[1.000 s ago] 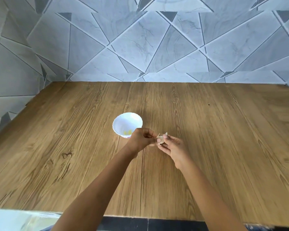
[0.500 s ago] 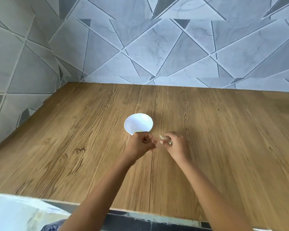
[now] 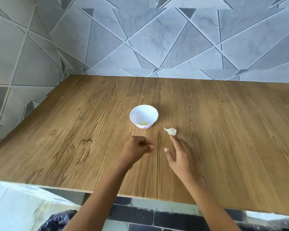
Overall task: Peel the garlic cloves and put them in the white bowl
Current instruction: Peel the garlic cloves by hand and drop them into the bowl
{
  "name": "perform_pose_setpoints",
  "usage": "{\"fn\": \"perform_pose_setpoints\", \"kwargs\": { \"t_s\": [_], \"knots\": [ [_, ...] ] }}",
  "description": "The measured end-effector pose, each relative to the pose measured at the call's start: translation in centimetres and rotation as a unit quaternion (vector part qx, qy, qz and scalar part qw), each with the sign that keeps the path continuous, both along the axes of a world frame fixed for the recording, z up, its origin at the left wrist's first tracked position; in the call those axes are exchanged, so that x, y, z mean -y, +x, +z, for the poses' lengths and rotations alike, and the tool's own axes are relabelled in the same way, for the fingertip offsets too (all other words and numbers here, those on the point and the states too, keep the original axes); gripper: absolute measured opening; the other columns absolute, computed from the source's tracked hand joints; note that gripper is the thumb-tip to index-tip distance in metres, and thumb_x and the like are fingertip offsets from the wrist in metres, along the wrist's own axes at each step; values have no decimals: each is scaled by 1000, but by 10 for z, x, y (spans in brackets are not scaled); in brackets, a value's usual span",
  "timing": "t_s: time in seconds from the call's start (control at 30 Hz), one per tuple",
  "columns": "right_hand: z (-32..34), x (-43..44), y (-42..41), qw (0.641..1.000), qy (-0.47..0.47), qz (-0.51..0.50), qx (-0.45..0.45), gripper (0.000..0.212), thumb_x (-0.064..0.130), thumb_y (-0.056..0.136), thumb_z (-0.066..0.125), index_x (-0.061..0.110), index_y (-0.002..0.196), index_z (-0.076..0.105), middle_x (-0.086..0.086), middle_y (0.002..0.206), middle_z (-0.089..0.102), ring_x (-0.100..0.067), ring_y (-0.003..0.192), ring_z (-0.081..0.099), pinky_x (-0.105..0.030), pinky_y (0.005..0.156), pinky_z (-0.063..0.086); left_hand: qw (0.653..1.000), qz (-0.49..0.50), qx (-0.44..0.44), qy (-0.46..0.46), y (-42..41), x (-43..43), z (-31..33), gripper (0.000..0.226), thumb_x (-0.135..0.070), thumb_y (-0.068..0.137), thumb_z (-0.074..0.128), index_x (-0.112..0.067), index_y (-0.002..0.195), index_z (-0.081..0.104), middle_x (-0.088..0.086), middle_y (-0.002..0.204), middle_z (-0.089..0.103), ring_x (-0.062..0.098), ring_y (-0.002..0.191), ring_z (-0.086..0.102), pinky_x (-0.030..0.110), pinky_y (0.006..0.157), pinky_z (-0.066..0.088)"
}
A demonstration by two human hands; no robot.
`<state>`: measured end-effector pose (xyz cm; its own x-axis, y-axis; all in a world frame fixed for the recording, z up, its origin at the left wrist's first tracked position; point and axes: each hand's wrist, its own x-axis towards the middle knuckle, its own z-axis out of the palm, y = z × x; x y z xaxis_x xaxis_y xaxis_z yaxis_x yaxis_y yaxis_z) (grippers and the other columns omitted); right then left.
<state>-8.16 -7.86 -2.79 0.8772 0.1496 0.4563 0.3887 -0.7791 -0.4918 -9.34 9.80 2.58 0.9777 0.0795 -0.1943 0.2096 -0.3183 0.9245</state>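
Pickup step: garlic clove (image 3: 170, 131) on bench (image 3: 232, 139) beside white bowl (image 3: 144, 112); R hand (image 3: 180, 157) released, near it; L hand (image 3: 136, 150) curled, contents unclear. Next: pinch clove.

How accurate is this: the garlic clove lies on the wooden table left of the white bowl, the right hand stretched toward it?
One error: the head view shows the garlic clove right of the white bowl, not left. It does lie on the wooden table, with the right hand stretched toward it.
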Motion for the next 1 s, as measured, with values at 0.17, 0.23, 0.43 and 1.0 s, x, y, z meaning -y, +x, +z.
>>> {"fn": "perform_pose_setpoints", "kwargs": {
  "t_s": [0.17,0.23,0.43,1.0],
  "knots": [
    [-18,-10,-29,988,-142,-21,-64,61,45,92,31,3,131,52,-13,135,53,-27,126,49,-41,104,31,993,-68,-30,92,-5,-2,-3,2,-6,79,72,-5,81,72,14,73,71,22,69,68,31,72,57],
    [-20,-11,-31,980,-186,-32,-69,61,44,96,23,4,131,52,-13,137,51,-25,128,47,-41,105,28,990,-78,-35,115,-5,-2,-4,1,-7,79,72,-6,80,72,13,73,71,22,69,69,31,71,57],
    [-18,-14,-34,975,-208,-51,-68,57,40,96,23,5,129,55,-13,136,52,-25,127,48,-42,105,30,973,-119,-50,192,6,4,2,12,-5,80,68,-12,71,67,-2,60,64,4,55,58,16,57,48],
    [-17,-15,-39,978,-192,-51,-59,53,35,92,32,3,127,56,-15,134,53,-28,126,50,-45,104,31,935,-176,-51,302,19,8,6,7,-11,77,75,-9,82,71,-3,71,65,12,71,63,29,77,52]
  ]
}}
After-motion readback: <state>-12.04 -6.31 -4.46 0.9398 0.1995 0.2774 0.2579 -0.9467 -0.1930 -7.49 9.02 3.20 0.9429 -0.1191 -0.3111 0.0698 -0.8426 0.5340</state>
